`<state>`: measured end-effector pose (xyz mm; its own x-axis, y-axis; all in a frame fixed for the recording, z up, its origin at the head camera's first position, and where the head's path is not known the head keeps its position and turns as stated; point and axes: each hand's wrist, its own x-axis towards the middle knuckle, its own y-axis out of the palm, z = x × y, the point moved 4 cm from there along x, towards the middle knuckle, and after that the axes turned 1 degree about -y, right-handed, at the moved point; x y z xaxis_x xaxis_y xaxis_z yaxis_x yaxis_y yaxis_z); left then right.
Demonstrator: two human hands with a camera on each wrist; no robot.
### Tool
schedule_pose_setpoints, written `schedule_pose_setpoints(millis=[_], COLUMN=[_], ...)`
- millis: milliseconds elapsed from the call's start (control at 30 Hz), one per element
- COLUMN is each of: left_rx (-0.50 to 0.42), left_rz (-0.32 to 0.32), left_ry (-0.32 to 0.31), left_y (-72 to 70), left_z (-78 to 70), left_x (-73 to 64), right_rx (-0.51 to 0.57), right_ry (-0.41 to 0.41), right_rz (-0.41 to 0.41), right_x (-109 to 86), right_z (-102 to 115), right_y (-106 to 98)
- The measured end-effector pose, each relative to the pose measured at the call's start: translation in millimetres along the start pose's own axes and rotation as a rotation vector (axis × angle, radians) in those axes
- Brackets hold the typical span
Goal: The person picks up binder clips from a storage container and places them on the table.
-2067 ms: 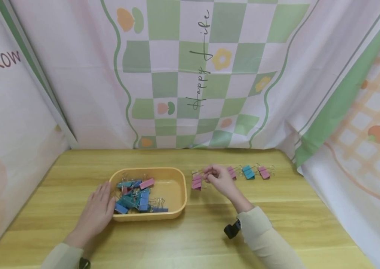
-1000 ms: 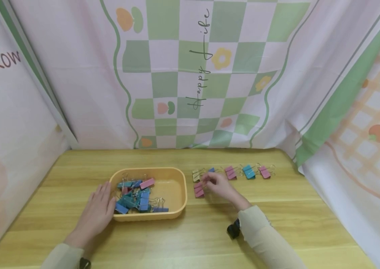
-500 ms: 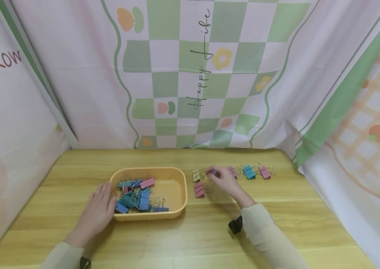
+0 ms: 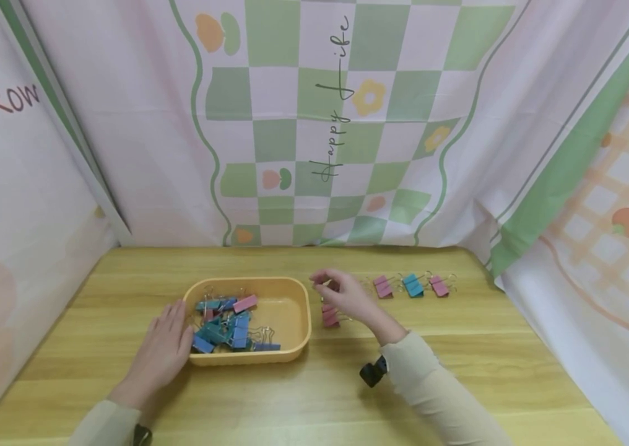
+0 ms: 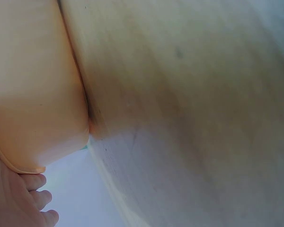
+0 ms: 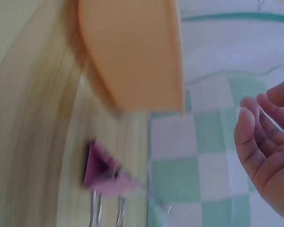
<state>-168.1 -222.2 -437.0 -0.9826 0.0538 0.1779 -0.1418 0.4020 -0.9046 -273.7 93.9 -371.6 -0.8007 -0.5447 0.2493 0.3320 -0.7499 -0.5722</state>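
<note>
My left hand (image 4: 161, 344) rests with straight fingers against the left rim of a yellow-orange plastic box (image 4: 286, 356). Inside the box lies a heap of binder clips (image 4: 220, 328), mostly blue and teal, with a pink one (image 4: 244, 303) on top. Just right of the box, my right hand (image 4: 348, 300) hovers over the table, fingers loosely bent; the right wrist view shows nothing between thumb and fingertips. Below it sits a pink binder clip (image 4: 330, 317), also visible in the right wrist view (image 6: 106, 172). The hand hides the yellow and blue clips behind it.
Further right stand a pink clip (image 4: 383, 287), a teal clip (image 4: 413, 285) and another pink clip (image 4: 439, 286) in a row on the wooden table (image 4: 270, 402). A checkered curtain (image 4: 325, 124) hangs at the table's back edge.
The pink clip beside the box was set down in front of the yellow one. My right hand then went to the blue clip, and has now shifted left toward the box. My left hand stayed put.
</note>
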Motion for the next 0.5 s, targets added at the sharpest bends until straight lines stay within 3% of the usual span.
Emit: schedule_pose_setpoints(millis=[200, 500], left_rx=[0.001, 0.002], left_rz=[-0.009, -0.010], left_ry=[0.004, -0.001], left_y=[0.4, 0.4], left_z=[1.0, 0.5], left_x=[0.9, 0.6], right_rx=[0.077, 0.092], right_ry=[-0.008, -0.060], right_rz=[0.107, 0.262], right_x=[6.6, 8.8], right_z=[14.0, 26.3], right_y=[23.0, 56.2])
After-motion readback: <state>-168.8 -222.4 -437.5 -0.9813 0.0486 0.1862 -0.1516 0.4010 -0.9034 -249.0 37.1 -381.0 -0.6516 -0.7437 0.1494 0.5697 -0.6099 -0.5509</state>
